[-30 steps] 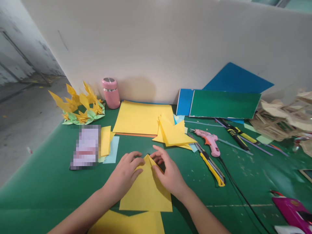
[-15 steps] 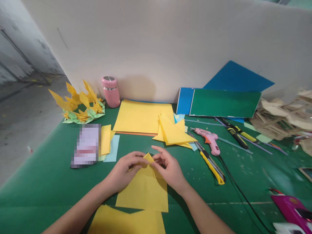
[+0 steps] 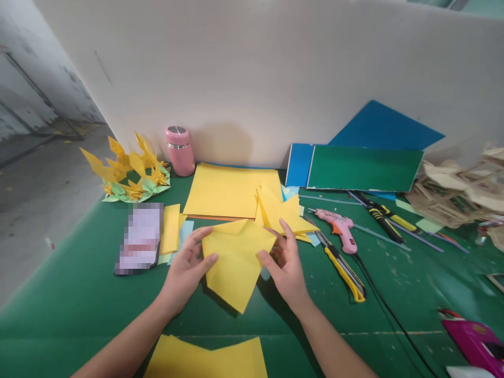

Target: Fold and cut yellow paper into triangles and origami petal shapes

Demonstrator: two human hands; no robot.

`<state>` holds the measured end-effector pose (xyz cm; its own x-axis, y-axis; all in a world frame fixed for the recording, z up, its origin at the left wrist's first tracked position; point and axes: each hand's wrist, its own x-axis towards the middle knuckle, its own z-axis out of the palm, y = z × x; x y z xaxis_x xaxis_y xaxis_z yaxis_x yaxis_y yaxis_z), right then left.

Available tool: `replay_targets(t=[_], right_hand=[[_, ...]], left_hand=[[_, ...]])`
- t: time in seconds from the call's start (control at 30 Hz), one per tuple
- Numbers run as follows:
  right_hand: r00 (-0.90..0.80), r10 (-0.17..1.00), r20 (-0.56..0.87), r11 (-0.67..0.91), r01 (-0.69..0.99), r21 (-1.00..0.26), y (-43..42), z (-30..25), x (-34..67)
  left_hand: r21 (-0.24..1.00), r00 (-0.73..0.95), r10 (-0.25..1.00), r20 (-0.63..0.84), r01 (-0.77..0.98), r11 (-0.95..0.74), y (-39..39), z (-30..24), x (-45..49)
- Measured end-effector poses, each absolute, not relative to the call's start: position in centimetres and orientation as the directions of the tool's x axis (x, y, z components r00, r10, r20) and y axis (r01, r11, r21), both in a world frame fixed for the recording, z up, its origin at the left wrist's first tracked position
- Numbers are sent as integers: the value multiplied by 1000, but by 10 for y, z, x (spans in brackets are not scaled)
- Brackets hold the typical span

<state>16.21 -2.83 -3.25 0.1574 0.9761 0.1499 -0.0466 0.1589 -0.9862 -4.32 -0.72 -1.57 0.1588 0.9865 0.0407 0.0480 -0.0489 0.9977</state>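
Observation:
A creased sheet of yellow paper [image 3: 236, 262] is lifted off the green table between my two hands, one corner pointing toward me. My left hand [image 3: 189, 265] pinches its left edge, thumb in front and fingers behind. At its right edge, my right hand [image 3: 285, 268] grips with the thumb in front; the fingers behind are partly hidden. More yellow paper [image 3: 208, 359] lies at the near edge of the view. Just beyond my right hand sit folded yellow paper pieces [image 3: 289, 212]. Behind them rests a stack of yellow sheets [image 3: 228, 189].
To the left are a phone [image 3: 139, 236], small paper strips [image 3: 170, 228], a yellow paper crown [image 3: 134, 173] and a pink flask [image 3: 180, 152]. A pink glue gun [image 3: 340, 226], yellow utility knife [image 3: 346, 273], pliers [image 3: 384, 218] and a black cord [image 3: 381, 304] occupy the right.
The yellow paper has been raised from the table and turned so a corner points toward me. My hands have moved apart, from its folded tip to its left and right edges.

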Motion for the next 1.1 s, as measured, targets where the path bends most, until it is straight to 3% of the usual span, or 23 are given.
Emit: replay_targets(t=[0.07,0.17,0.27,0.5,0.63,0.77,0.87,1.0,1.1], right_hand=[[111,987,113,130,-163,-978,-29,-31,161],[-90,996,26,-2,-290,-957,-30,-30,157],[-199,980,-25,-89,-317,-944,-32,-31,152],[25,997,-79,-65,-343,-937,-32,-21,150],[149,988,-42,-3,-251,-968,-30,-17,155],[53,996,67,76,-205,-976,-30,-23,158],[-56,992,117,114,-51,-992,-31,-29,162],[-172,975,138,178,245,-953,-33,-30,171],[-214,966,145,220,383,-897,-34,-25,175]], left_hand=[[994,70,995,71,76,-76,-9,-15,-42],[968,-45,981,188,179,-177,-14,-15,-39],[947,-13,968,251,212,-242,-20,-15,-34],[939,132,956,261,194,-283,-42,-13,-22],[828,216,919,331,401,-392,-41,-5,-27],[580,239,789,566,564,-587,-29,1,-37],[376,338,664,666,618,-691,-23,3,-44],[286,556,619,555,572,-769,-20,1,-49],[251,622,630,466,590,-768,-19,-4,-49]])
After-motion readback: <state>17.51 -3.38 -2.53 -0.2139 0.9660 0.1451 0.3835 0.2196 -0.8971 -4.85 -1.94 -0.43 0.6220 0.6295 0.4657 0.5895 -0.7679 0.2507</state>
